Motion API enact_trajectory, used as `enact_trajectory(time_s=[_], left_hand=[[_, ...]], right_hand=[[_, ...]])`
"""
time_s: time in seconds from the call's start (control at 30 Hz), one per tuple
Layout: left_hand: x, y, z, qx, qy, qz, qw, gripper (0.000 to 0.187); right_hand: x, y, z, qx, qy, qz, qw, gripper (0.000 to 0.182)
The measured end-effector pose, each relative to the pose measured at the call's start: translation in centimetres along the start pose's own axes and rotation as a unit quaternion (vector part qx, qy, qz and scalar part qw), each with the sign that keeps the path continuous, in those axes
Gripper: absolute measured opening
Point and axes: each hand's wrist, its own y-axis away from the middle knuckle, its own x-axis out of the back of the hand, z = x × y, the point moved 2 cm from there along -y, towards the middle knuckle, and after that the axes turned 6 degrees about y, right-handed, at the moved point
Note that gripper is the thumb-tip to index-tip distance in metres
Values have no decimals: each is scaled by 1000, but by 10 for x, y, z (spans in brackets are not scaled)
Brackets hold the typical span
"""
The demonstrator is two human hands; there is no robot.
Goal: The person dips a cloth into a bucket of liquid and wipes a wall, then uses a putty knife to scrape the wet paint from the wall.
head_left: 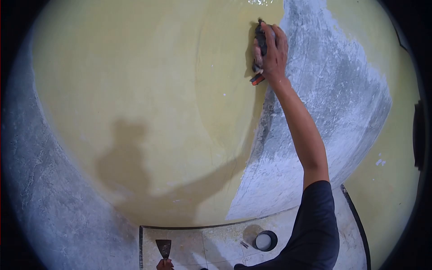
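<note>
My right hand [275, 54] is raised high against the yellow wall [157, 90], fingers closed round a dark, bunched rag [261, 42] that touches the wall. A small orange-red and black piece [257, 80] pokes out below the rag; what it belongs to is hidden. Low in the view, my left hand [165, 264] grips a scraper [164, 247] with a wide dark blade pointing up. Only part of that hand shows. Just right of the raised rag, the paint gives way to a rough grey-white bare patch [333, 90].
A dark round bucket [265, 241] with whitish liquid stands on the tiled floor [189, 247]. Beside it lies a small dark object [244, 245]. Bare grey wall [45, 180] runs down the left. A black skirting strip [180, 227] edges the floor.
</note>
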Motion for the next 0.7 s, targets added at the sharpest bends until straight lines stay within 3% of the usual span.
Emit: enact_trajectory(time_s=[0.07,0.2,0.3,0.33,0.37,0.43,0.5,0.6,0.63,0.7], left_hand=[[-7,5,-5,16,6,10,1000,14],[-30,7,-4,36,11,-7,999,13],[-37,9,-10,36,-9,-21,999,15],[-42,7,-14,29,-22,-32,999,17],[-43,10,-16,32,-22,-27,999,17],[-50,12,-11,33,-61,-45,997,21],[-46,16,-9,53,-36,-39,997,23],[-38,17,-10,48,-7,-40,998,24],[-37,15,-11,33,-14,-48,998,22],[-37,20,-2,8,-15,-50,999,22]], right_hand=[[11,47,-18,-16,15,-29,999,60],[61,219,-77,17,-20,-162,986,55],[114,368,-119,79,-107,-275,952,51],[126,402,-135,101,-110,-239,959,49],[139,429,-145,114,-105,-284,946,46],[142,433,-143,84,-154,-331,927,41],[127,411,-129,49,-87,-217,971,36],[83,318,-71,-80,-85,-275,954,35],[63,254,-60,-43,3,-145,989,39],[28,119,-37,-57,-3,-52,997,48]])
